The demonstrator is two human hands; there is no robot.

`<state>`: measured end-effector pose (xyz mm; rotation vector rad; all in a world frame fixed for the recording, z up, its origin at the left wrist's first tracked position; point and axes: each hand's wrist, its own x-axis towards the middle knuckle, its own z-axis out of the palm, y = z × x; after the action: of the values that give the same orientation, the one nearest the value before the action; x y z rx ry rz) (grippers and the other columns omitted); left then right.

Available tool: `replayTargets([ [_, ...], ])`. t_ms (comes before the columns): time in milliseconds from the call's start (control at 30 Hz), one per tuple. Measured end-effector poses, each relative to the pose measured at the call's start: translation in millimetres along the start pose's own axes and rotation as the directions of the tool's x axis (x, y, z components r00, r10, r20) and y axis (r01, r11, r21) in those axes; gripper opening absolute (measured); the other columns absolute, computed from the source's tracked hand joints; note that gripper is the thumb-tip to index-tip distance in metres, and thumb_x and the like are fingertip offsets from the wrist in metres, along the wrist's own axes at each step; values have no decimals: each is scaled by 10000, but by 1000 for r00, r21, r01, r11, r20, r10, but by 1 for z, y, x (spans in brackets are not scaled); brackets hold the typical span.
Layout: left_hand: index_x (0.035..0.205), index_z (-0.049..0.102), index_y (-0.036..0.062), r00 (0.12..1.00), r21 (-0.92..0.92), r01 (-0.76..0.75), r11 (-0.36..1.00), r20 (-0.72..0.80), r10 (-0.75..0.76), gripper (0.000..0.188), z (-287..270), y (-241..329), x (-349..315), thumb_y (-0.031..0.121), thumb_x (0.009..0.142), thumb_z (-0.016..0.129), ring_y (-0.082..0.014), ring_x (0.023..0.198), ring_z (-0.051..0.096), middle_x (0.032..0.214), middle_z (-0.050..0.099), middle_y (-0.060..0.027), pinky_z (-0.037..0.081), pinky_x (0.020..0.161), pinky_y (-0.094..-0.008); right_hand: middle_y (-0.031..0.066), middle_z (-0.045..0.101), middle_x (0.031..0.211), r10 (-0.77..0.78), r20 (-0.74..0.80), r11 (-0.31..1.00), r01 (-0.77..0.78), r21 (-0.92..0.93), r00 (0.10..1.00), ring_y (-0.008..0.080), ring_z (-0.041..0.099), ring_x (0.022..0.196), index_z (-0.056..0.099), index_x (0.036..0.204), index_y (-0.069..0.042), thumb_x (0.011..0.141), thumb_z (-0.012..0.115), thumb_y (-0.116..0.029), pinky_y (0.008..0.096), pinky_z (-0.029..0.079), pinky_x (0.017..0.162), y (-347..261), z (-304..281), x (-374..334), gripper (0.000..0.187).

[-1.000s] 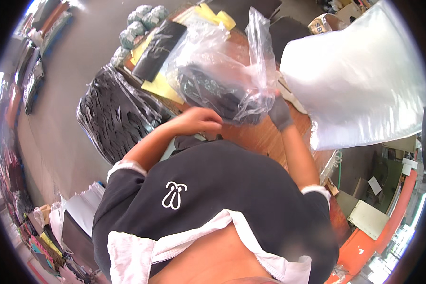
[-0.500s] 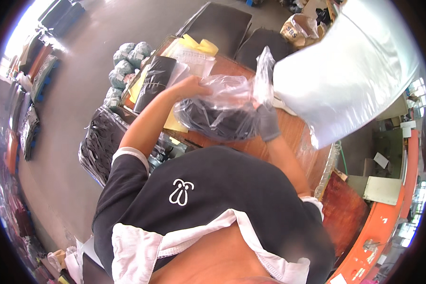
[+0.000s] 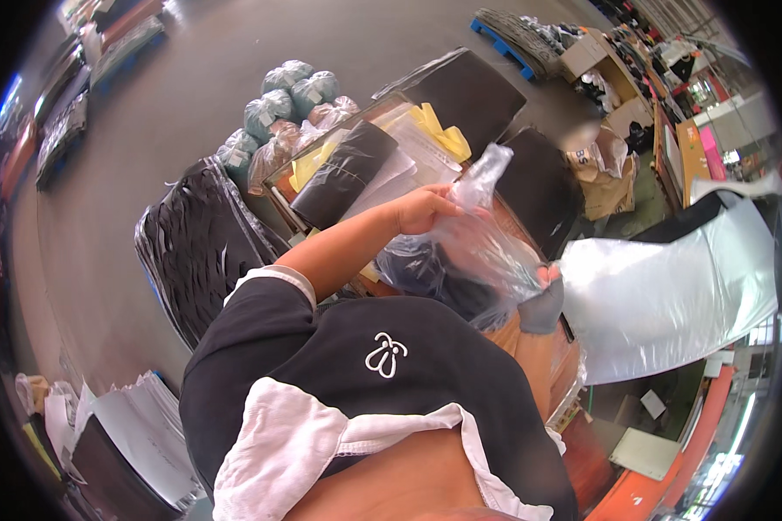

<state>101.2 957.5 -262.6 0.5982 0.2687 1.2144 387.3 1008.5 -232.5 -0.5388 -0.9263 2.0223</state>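
Between both hands [image 3: 420, 211], a clear plastic bag [image 3: 487, 247]

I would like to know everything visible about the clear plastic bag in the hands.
The clear plastic bag looks thin, glossy and wrinkled, with dark contents showing through its body; what they are cannot be told. A crumpled end extends past the left hand, which grips the film; the right hand holds it farther right, with creased film between the hands. The bag is over the wooden tabletop.
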Motion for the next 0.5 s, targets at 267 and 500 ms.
replayTargets([
  [267,950,520,45,1000,324,-9,946,7,7,107,33,23,29,29,846,538,-218,862,622,905,613,-86,496,776,-383,41,562,931,-179,111,776,209,-595,978,220,566,961,388,1271,-33,874,586,-334,453,480,829,16,9,5,536],
  [500,968,556,91,728,811,-578,-89,562,394,340,82,-15,39,85,655,689,-302,1102,458,1123,527,-122,346,949,-406,92,578,1018,-233,171,48,187,-981,957,194,561,954,540,1109,21,863,603,-217,345,463,754,55,-21,7,348],
])
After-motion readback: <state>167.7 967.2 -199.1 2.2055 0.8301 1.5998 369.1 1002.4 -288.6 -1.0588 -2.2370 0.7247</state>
